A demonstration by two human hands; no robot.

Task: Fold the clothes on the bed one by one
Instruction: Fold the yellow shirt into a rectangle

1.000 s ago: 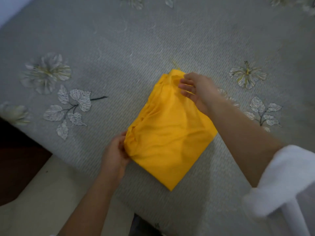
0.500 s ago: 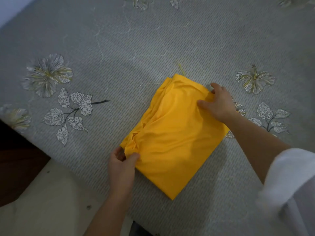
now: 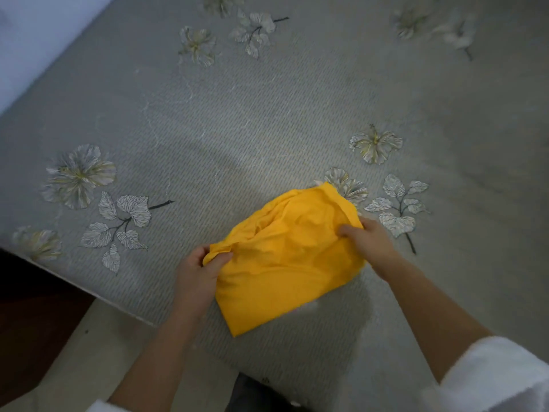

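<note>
Entry, head view. We note the largest item first: the bed under a grey woven cover printed with pale flowers and leaf sprigs [image 3: 267, 114], which fills most of the frame. Its near edge runs diagonally at lower left, with pale floor [image 3: 74, 352] beyond it.

The bright yellow cloth garment [image 3: 285, 263] lies on the bed, close to that near edge. It is already folded into a compact, roughly rectangular packet. Its side facing the middle of the bed is rumpled, with loose layers showing. We see no other clothes on the bed in this frame.

The right forearm comes out of a white sleeve [image 3: 490, 379].

The left hand [image 3: 197, 275] holds the packet's corner nearest the bed's edge, thumb on top and fingers tucked beneath, pinching bunched cloth. The right hand [image 3: 370, 242] holds the opposite side, thumb pressed on the top layer and fingers curled round the edge.

Judgement: this garment's folding looks nearly finished, and the step in hand is tidying or picking up the packet. The next move calls for even support at both ends, or the loose rumpled layers may slide open.
</note>
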